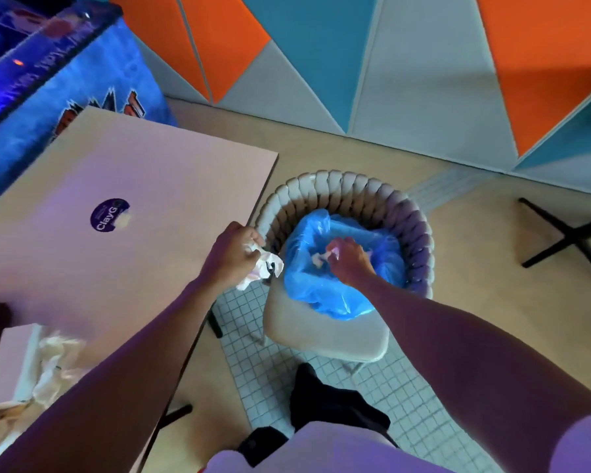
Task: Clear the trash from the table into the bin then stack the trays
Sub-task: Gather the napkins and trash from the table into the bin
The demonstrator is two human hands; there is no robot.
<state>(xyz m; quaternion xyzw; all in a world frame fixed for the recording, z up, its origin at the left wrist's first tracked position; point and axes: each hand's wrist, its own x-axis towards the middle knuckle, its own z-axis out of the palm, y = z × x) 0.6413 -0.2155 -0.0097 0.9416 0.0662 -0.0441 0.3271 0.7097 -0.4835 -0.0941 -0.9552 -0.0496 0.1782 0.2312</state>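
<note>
A bin lined with a blue plastic bag stands on the seat of a beige chair beside the table. My left hand is past the table's right edge, shut on crumpled white paper trash just left of the bin. My right hand is over the bin's opening with its fingers pinched on a small white scrap inside the bag. At the lower left, a pale tray lies on the table with crumpled napkins on it.
A round purple sticker is on the tabletop. A blue arcade cabinet stands behind the table. The chair's braided backrest curves behind the bin. Black table legs show at the right, on the floor.
</note>
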